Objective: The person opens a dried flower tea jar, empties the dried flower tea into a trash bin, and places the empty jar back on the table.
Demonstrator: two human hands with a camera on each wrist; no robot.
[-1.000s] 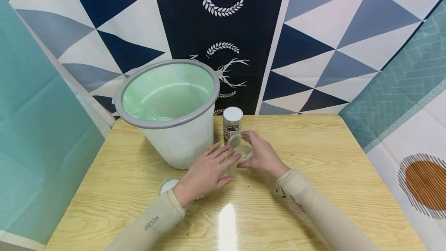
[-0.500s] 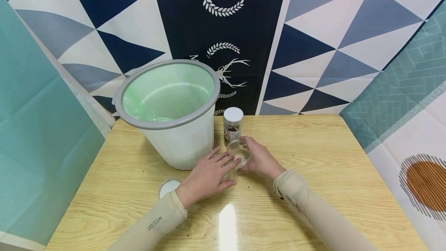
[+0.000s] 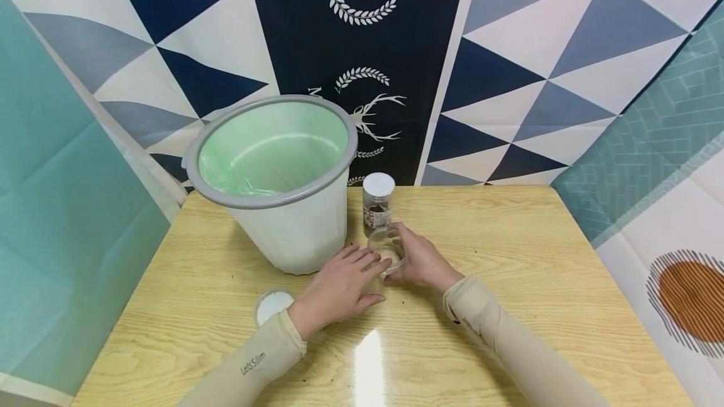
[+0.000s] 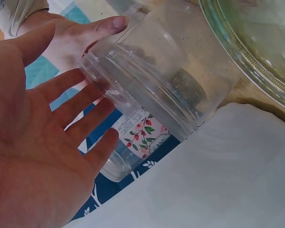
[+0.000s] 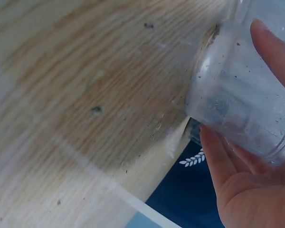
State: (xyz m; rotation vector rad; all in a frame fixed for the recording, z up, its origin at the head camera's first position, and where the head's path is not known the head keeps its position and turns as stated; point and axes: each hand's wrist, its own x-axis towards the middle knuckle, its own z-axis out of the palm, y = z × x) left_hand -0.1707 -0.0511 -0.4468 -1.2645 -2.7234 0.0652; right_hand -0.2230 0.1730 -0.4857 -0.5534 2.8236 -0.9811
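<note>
My right hand (image 3: 421, 256) grips a clear, lidless plastic jar (image 3: 380, 245) by its side, with thumb and fingers round it. Small dark specks cling to that jar's wall (image 5: 242, 90) in the right wrist view. My left hand (image 3: 342, 287) is spread with extended fingers, just left of the jar, holding nothing. Another clear jar (image 4: 206, 61) stands beside the held one in the left wrist view, mostly hidden under my left hand in the head view. Behind them stands a white-lidded jar (image 3: 378, 203) with a floral label and dark contents.
A large white bucket (image 3: 305, 237) with a grey rim and green-tinted inside stands at the back left. Another round white-topped container (image 3: 274, 305) sits by my left wrist, partly covered. Dark crumbs dot the wooden table (image 3: 509, 250). A patterned cloth wall rises behind it.
My right hand has moved slightly down and toward me with the jar, whose mouth has changed its tilt. My left hand has shifted slightly right and down, fingers still spread.
</note>
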